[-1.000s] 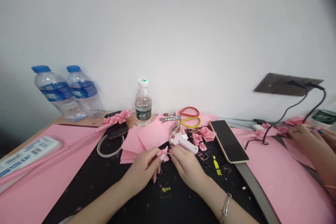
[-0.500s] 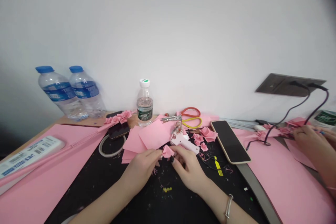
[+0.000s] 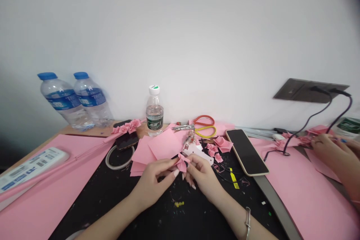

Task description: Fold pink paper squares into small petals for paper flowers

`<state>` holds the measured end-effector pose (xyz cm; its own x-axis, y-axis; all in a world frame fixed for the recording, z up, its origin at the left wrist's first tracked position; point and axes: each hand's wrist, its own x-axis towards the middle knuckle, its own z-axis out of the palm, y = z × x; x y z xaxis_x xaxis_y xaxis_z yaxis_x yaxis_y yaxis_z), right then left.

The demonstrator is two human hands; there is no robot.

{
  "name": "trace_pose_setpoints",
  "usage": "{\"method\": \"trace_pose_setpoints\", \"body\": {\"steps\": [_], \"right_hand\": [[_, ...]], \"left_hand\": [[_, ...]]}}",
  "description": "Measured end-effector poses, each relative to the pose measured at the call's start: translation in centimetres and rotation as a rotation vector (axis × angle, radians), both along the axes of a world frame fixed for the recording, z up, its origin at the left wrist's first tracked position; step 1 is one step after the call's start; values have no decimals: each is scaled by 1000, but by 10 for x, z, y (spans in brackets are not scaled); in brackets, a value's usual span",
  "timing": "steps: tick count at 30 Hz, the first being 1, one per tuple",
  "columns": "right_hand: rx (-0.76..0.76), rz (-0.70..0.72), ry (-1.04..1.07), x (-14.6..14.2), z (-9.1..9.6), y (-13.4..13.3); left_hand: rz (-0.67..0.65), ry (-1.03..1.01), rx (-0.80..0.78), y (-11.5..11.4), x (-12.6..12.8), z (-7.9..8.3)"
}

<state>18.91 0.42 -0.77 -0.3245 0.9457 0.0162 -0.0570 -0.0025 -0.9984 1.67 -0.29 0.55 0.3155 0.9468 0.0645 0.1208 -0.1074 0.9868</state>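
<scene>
Head view: my left hand [image 3: 154, 180] and right hand [image 3: 206, 177] are together at lower centre of frame, fingertips of both pinching one folded pink paper piece [image 3: 182, 162]. Just above my right hand lies a pale glue gun [image 3: 193, 150]; pink paper sheets [image 3: 165, 144] lie above my left. Paper flowers [image 3: 223, 144] and a phone [image 3: 247, 152] sit right of centre; scissors [image 3: 192, 126] lie above the gun.

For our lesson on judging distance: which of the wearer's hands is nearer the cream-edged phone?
Right. The right hand is left of the phone and closer to the wearer; the left hand is farther left, across the folded paper.
</scene>
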Motion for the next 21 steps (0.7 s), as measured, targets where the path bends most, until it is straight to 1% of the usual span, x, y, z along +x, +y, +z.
{"method": "trace_pose_setpoints", "body": {"steps": [3,6,9,12,14,17,21], "right_hand": [[56,2,-69,3,0,1],[171,-4,-249,4,1,-1],[322,-54,-427,5,2,-4],[458,-101,-546,4,2,-6],[517,-117,-593,4,2,-7],[549,-114,-635,3,2,-8],[581,-85,-664,4,2,-10]], "left_hand": [[-18,-206,-197,2,1,-1],[32,-229,-320,6,2,-3],[45,-232,-380,8,4,-4],[42,-211,-388,9,5,-4],[53,-174,-345,9,5,-4],[71,-116,-265,9,5,-3],[89,-87,-227,8,4,-3]]}}
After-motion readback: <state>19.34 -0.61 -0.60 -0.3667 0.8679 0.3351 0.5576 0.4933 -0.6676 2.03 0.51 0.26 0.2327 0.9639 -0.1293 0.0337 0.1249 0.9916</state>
